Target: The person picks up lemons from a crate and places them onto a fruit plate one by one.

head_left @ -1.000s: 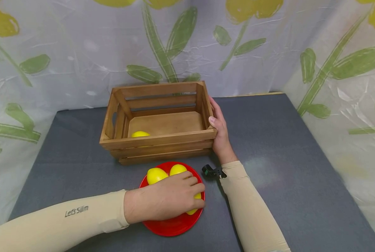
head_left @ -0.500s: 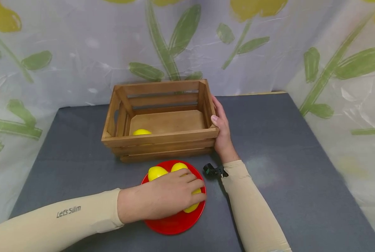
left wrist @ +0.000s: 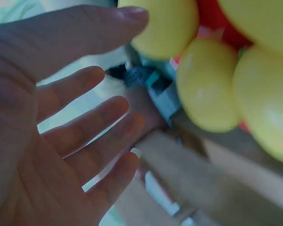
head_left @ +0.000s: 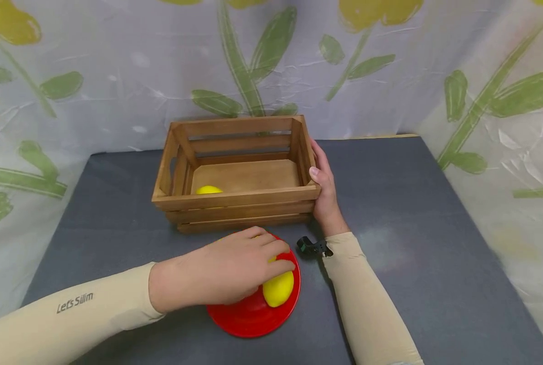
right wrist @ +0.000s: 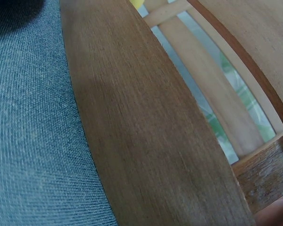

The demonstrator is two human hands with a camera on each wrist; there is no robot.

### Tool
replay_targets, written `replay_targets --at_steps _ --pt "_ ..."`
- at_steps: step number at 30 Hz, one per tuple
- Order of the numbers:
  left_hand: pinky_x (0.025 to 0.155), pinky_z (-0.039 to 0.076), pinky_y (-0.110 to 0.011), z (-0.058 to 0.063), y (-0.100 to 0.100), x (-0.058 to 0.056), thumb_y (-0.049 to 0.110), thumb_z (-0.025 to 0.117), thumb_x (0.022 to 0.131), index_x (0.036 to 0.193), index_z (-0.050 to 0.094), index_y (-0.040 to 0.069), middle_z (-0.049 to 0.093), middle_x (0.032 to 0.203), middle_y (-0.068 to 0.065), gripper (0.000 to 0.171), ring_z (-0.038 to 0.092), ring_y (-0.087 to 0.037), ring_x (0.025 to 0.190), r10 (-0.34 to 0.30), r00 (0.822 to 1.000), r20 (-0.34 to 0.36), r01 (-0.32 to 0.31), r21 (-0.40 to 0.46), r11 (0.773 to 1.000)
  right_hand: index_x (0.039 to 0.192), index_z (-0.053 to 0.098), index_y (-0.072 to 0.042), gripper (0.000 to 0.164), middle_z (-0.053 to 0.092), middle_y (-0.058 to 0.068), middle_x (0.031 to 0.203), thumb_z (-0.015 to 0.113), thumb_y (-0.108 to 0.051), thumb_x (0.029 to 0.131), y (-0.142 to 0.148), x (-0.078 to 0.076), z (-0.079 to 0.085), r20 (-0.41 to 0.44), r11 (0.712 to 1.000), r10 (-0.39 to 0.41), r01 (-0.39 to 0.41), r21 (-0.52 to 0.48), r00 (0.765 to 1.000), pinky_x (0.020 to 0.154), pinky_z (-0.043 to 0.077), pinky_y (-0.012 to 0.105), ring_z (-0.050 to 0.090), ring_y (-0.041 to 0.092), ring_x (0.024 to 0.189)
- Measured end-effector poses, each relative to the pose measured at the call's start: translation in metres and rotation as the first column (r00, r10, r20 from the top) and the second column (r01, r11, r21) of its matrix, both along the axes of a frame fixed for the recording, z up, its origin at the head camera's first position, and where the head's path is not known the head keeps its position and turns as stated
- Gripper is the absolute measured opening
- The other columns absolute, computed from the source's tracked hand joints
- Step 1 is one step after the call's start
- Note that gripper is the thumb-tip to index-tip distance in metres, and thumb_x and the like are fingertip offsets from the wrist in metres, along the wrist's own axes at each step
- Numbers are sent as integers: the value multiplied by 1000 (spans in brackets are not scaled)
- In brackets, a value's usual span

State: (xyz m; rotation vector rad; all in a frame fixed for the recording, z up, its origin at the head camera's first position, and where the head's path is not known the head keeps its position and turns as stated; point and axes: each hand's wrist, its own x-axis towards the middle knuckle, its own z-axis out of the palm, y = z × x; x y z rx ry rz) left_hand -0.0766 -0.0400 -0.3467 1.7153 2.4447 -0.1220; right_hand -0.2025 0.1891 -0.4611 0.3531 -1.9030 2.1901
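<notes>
My left hand (head_left: 235,263) hovers over the red plate (head_left: 248,322), palm down. A yellow lemon (head_left: 278,290) shows beside its fingers, and the hand covers most of the other lemons from above. In the left wrist view the fingers are spread with nothing between them, and the thumb tip overlaps one of several lemons (left wrist: 207,84). My right hand (head_left: 327,200) grips the right end of a slatted wooden crate (head_left: 244,197), thumb on the near side of the end panel. One lemon (head_left: 209,190) lies inside the crate at the front left.
The crate stands behind the plate on a dark grey tabletop (head_left: 390,243). A black wrist camera (head_left: 311,247) juts from the right sleeve, close to the plate's right rim. Behind the table hangs a flower-painted sheet (head_left: 139,76).
My left hand has moved back and left over the plate, uncovering the front lemon and covering the rear ones. My right hand keeps its grip on the crate.
</notes>
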Motion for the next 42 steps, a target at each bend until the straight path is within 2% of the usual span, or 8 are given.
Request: replay_targets --at_steps 5,12,18,26,29,33,38,42 --pt "118 50 -45 31 -7 -14 37 87 91 148 64 24 63 146 1 62 60 -20 134 56 995 80 -58 29 998 168 39 -31 78 38 -9 172 46 -46 91 3 0 0 5 1000 -2 2 19 1000 127 27 61 39 24 154" --pt "107 59 -45 77 -20 -44 37 86 93 144 68 23 66 142 2 56 68 -21 125 131 985 110 -144 125 982 167 38 -34 75 37 -11 172 44 -47 93 7 0 -2 12 999 -10 10 44 1000 128 25 64 38 25 154" --pt "102 61 -46 96 -31 -79 37 83 95 143 69 24 68 138 1 52 70 -19 118 270 956 111 -281 100 954 167 38 -35 76 37 -11 172 45 -48 93 8 0 -2 14 999 -19 18 52 1000 128 25 63 38 23 154" --pt "106 58 -50 92 -46 -131 34 81 98 149 64 16 67 145 -6 57 67 -26 122 391 897 205 -398 -8 917 167 39 -34 78 39 -11 172 47 -50 91 4 0 0 21 999 -19 18 48 1000 128 27 61 39 23 153" --pt "104 57 -51 84 -49 -152 36 79 99 151 62 15 65 149 -8 58 67 -28 121 431 874 222 -425 -79 902 167 39 -33 78 39 -9 172 46 -49 91 3 0 0 20 999 -20 19 43 1000 127 27 63 39 25 153" --pt "113 52 -57 69 -47 -175 37 77 100 154 60 15 63 152 -11 60 64 -33 133 491 830 264 -456 -186 870 167 39 -33 78 38 -9 172 46 -48 91 3 3 -3 31 999 -21 20 33 999 126 28 64 38 28 154" --pt "117 48 -59 53 -44 -192 31 74 100 154 59 14 62 154 -14 59 58 -36 143 546 784 296 -472 -287 833 167 39 -36 77 38 -11 172 47 -50 91 1 3 -3 43 999 -13 12 34 999 127 28 62 38 25 154" --pt "116 50 -58 45 -44 -198 26 74 98 153 60 11 61 154 -18 59 58 -38 142 563 773 293 -465 -344 816 166 40 -36 76 40 -11 170 47 -49 91 0 1 -1 34 1000 -11 11 25 999 127 28 61 40 23 153"
